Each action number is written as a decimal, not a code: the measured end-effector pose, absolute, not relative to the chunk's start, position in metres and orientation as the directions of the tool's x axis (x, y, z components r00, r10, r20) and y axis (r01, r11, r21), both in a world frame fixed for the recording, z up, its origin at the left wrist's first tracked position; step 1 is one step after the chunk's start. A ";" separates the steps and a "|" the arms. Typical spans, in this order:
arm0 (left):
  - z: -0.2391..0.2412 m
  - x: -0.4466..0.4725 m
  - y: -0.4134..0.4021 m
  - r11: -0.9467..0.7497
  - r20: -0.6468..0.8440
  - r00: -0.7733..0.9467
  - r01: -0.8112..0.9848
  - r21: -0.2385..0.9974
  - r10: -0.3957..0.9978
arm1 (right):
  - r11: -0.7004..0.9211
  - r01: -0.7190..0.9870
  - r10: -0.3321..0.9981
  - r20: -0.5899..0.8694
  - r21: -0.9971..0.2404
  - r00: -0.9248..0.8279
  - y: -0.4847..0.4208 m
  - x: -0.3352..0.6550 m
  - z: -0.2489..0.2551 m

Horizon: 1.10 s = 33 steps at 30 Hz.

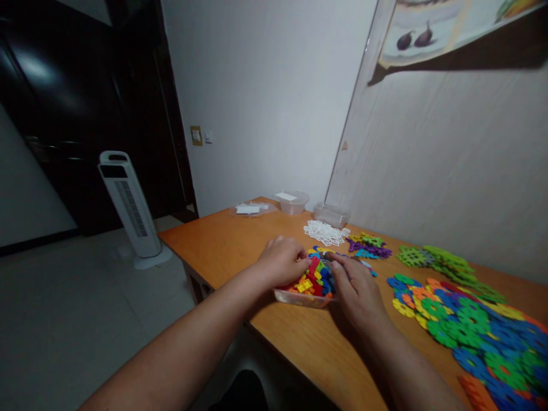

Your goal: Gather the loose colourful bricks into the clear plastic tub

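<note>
A clear plastic container [299, 299] full of small red, yellow, blue and orange plastic building blocks [315, 278] sits near the front edge of the table. My left hand [283, 261] is closed on its left side, fingers curled and the thumb side against the blocks. Along the right side lies my right hand [358, 285], its fingers bent over the rim at the far right corner. The fingertips of both hands are partly hidden. Just behind the container are small yellow and blue pieces [319, 250], partly covered by my hands.
On the wooden table [231, 242], a large pile of flower-shaped discs [466, 319] spreads at the right. Green pieces [445, 262], purple pieces [370, 245] and white lattice pieces [326, 233] lie behind. Clear tubs [293, 204] stand by the wall. A tower fan [131, 205] is on the floor.
</note>
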<state>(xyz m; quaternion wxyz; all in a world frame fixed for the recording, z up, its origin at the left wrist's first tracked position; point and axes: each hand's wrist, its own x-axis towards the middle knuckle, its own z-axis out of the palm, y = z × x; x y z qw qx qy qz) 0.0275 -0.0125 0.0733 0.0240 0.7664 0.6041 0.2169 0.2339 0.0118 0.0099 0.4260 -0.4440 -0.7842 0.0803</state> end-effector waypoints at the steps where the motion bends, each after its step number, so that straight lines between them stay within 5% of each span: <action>1: 0.074 0.033 -0.011 -0.249 0.291 0.163 0.924 0.289 0.943 | 0.592 0.626 0.767 0.593 -0.508 -0.245 0.013 0.235 0.010; 13: 0.076 0.051 -0.007 -0.221 0.209 0.158 0.919 0.326 0.965 | 0.610 0.655 0.751 0.589 -0.446 -0.298 0.018 0.237 -0.001; 28: 0.083 0.014 0.007 -0.312 0.374 0.117 0.796 0.519 0.920 | 0.589 0.644 0.767 0.588 -0.488 -0.257 0.015 0.240 0.006; 33: 0.082 -0.016 0.010 -0.390 0.359 0.237 0.801 0.454 0.903 | 0.591 0.636 0.769 0.585 -0.495 -0.259 0.013 0.237 0.010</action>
